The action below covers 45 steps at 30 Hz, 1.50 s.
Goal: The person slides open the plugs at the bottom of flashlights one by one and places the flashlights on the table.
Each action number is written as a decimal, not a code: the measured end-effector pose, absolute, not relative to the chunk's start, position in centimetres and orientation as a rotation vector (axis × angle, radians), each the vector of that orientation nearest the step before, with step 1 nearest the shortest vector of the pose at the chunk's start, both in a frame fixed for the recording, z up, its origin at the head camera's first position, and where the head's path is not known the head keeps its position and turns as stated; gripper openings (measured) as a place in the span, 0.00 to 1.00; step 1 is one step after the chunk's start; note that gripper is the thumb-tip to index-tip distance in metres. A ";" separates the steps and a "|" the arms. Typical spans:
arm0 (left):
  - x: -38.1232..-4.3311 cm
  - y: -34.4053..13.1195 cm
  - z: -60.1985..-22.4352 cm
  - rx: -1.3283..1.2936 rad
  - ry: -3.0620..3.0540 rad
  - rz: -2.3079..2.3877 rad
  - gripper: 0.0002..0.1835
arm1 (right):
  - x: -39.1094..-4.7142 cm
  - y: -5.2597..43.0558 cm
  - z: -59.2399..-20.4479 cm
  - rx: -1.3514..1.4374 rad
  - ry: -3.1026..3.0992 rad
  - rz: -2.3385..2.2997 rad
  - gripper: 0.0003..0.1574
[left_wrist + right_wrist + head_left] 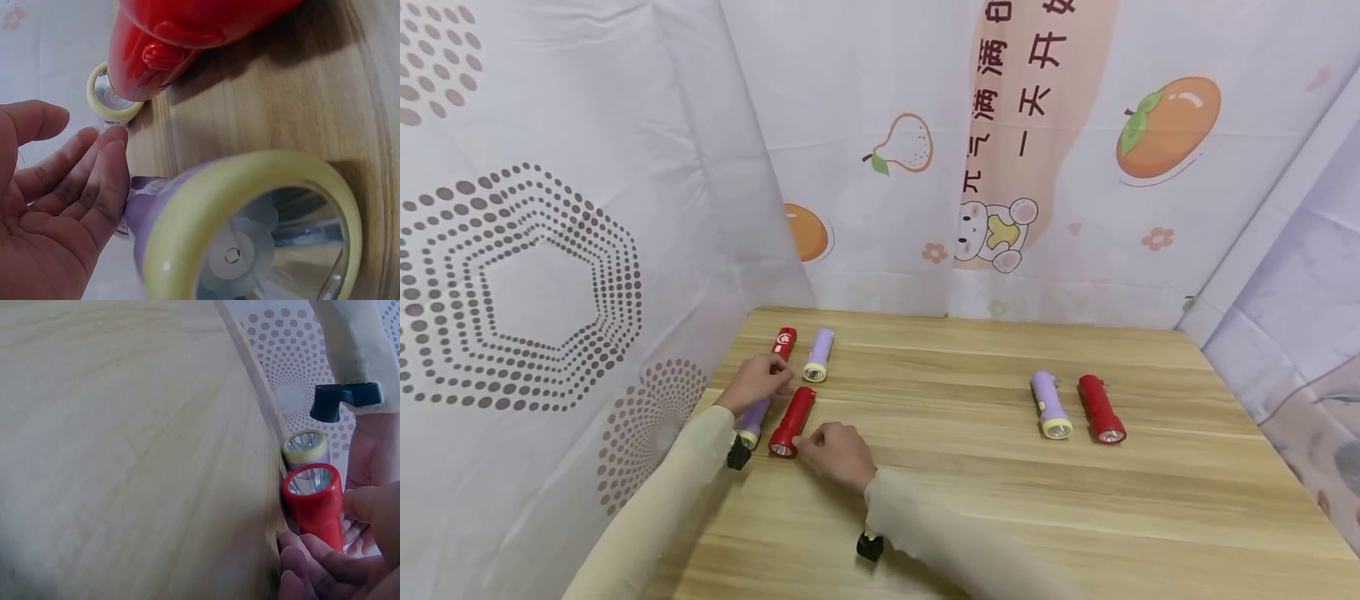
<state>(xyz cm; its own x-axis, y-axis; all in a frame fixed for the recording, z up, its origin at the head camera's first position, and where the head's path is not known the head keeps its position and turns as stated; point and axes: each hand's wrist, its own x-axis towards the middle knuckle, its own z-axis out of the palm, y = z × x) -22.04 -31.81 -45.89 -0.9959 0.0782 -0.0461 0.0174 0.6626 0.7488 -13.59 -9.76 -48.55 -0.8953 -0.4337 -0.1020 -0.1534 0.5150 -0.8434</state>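
At the left of the table, my left hand (pixel 757 383) hovers over or touches a purple flashlight (pixel 750 425) with a cream rim; its fingers are loosely bent in the left wrist view. Part of that flashlight is hidden under the hand. Just right of it lies a red flashlight (pixel 793 421), lens towards me. My right hand (pixel 842 454) is at its lens end, with a fingertip at its side in the head view. In the right wrist view, thumb and fingers appear beside the red flashlight (pixel 315 500), not clearly gripping it. Contact is uncertain.
Behind my left hand lies another red flashlight (pixel 785 340), partly covered, and a purple flashlight (pixel 820 350) beside it. Farther right, a purple flashlight (pixel 1050 404) and a red flashlight (pixel 1102 408) lie side by side. Printed curtains (pixel 865 217) stand behind and beside the wooden table (pixel 955 483).
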 end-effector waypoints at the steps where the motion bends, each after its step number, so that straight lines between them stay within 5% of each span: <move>1: -22.1 -31.7 -45.9 0.086 2.797 1.246 0.12 | -13.6 -9.9 -48.6 -0.484 2.472 -1.314 0.24; 16: -22.3 -30.4 -45.9 0.148 2.804 1.132 0.09 | -13.7 -11.8 -48.8 -0.416 2.609 -1.172 0.41; 32: -22.3 -30.1 -46.0 0.232 2.789 1.033 0.08 | -13.4 -12.9 -48.6 -0.384 2.647 -1.149 0.39; 45: -22.3 -30.0 -45.6 0.167 2.703 1.000 0.10 | -13.5 -13.2 -48.6 -0.361 2.524 -1.302 0.27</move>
